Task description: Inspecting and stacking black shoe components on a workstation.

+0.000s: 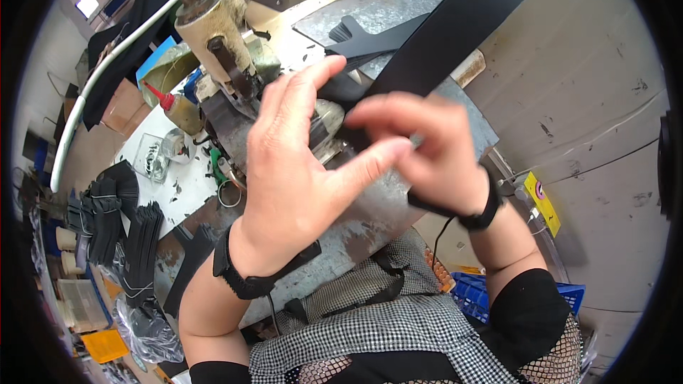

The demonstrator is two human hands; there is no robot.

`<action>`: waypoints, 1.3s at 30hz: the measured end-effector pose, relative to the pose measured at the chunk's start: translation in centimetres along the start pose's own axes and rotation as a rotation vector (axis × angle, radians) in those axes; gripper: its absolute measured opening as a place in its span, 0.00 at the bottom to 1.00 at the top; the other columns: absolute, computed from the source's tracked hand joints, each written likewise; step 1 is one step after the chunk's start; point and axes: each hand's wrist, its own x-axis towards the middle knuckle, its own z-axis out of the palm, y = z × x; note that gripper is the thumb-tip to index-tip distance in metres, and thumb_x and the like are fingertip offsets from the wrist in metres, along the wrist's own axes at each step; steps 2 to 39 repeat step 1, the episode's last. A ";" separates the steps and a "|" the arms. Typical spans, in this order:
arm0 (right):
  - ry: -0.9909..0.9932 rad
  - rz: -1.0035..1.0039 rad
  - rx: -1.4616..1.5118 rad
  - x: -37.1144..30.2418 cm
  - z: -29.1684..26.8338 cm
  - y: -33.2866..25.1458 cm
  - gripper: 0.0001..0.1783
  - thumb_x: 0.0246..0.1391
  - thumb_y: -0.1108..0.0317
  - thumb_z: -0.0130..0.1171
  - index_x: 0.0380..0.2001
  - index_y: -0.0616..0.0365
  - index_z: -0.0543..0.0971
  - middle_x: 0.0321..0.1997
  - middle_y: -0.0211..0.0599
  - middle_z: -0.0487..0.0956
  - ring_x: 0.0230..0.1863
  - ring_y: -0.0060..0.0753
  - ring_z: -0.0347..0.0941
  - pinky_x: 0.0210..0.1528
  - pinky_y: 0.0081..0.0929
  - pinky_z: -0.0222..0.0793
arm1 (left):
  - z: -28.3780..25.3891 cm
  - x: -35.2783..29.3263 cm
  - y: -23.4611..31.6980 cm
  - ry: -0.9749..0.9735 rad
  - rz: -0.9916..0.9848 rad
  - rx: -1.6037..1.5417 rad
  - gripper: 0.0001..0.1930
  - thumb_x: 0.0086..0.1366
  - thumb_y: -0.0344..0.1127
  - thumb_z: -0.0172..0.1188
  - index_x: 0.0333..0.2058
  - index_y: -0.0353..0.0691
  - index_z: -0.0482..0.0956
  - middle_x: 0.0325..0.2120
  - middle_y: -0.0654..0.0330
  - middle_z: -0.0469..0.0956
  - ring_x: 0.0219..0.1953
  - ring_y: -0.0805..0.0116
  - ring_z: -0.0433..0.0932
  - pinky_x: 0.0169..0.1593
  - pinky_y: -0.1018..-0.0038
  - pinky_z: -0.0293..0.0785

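Observation:
My left hand (292, 171) is raised beside the metal head of a worn cream bench machine (217, 28). Its fingers point up and its thumb stretches to the right, with nothing visible between them. Close to that thumb, my right hand (434, 146) is blurred by motion, its fingers bent. Behind the right hand a long, wide black strip (455, 28) slants to the upper right; its lower end is hidden, so a grip on it cannot be made out. Thinner black cut pieces (377, 39) lie to its left on the metal worktop (356, 231).
Bundles of black cut pieces (142, 252) sit at the left, near a small clear container (151, 156). A bottle with a red nozzle (178, 110) and green-handled scissors (222, 167) are by the machine. A blue crate (473, 295) is below right; a wall (590, 99) rises there.

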 end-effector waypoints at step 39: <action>0.080 -0.005 0.016 1.6 -0.7 0.8 0.10 0.53 0.70 0.61 0.40 0.53 0.85 0.34 0.37 0.85 0.29 0.32 0.81 0.36 0.27 0.77 | -0.1 0.7 -0.1 0.004 0.003 0.073 0.42 0.50 0.43 0.77 0.60 0.34 0.68 0.54 0.50 0.74 0.59 0.57 0.72 0.64 0.66 0.64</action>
